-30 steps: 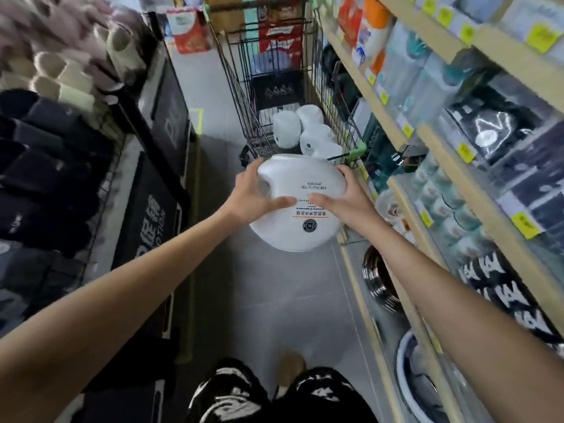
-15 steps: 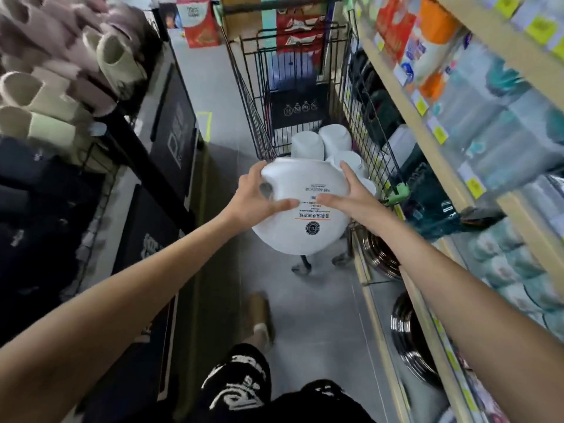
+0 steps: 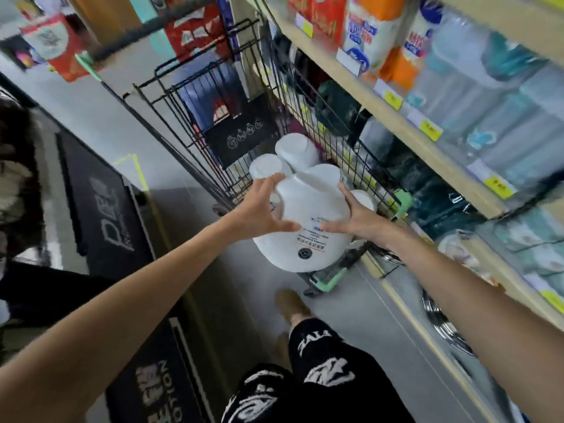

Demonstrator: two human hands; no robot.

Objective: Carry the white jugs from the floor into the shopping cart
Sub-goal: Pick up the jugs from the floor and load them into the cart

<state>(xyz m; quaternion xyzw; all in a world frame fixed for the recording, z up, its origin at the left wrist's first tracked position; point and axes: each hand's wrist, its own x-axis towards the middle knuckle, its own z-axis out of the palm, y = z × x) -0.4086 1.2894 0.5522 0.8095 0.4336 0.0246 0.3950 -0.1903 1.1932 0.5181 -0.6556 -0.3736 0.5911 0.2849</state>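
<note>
White jug (image 3: pixel 305 221) clasped between left hand (image 3: pixel 259 209) and right hand (image 3: pixel 357 221).
Smooth, rounded, labelled underneath; poised over shopping cart (image 3: pixel 189 117) rim, more jugs (image 3: pixel 297 151) at 12 o'clock.

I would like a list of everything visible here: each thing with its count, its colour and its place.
held jug: one, white, between both hands at the cart's near end
jugs in the cart: at least three, white, on the cart floor
shopping cart: one, black wire with green corners, aisle centre
shelves: wooden, yellow price tags, on the right
packaged goods: many, orange and white, top shelf
mats: dark, white lettering, on the left
left hand: on the jug's left side
right hand: on the jug's right side
</note>
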